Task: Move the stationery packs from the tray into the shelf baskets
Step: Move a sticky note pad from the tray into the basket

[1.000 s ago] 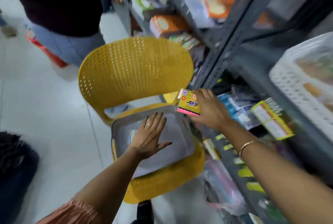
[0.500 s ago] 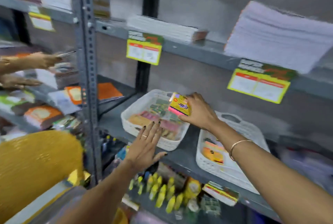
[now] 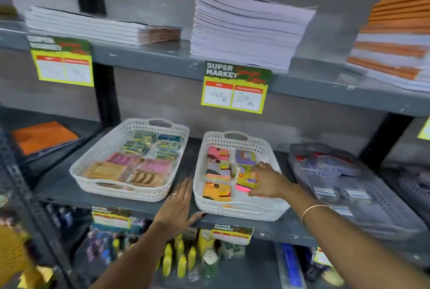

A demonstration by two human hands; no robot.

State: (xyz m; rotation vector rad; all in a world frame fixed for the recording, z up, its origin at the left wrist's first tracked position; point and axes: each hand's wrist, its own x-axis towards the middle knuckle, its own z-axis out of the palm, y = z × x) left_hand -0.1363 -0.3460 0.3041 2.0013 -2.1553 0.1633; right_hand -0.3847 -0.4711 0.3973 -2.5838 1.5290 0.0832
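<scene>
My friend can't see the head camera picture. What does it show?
A right hand sets a yellow pack into the right white basket on a grey shelf. The left hand lies flat on the shelf between it and the left basket.

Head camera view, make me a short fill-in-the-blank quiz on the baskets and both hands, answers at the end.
1. The right hand sets a yellow pack into the ____ of the two white baskets.
2. The left hand lies open and flat on the ____ between the left basket and the right basket.
3. The price tag above the baskets reads SUPER ____.

Answers: right; shelf; MARKET
</scene>
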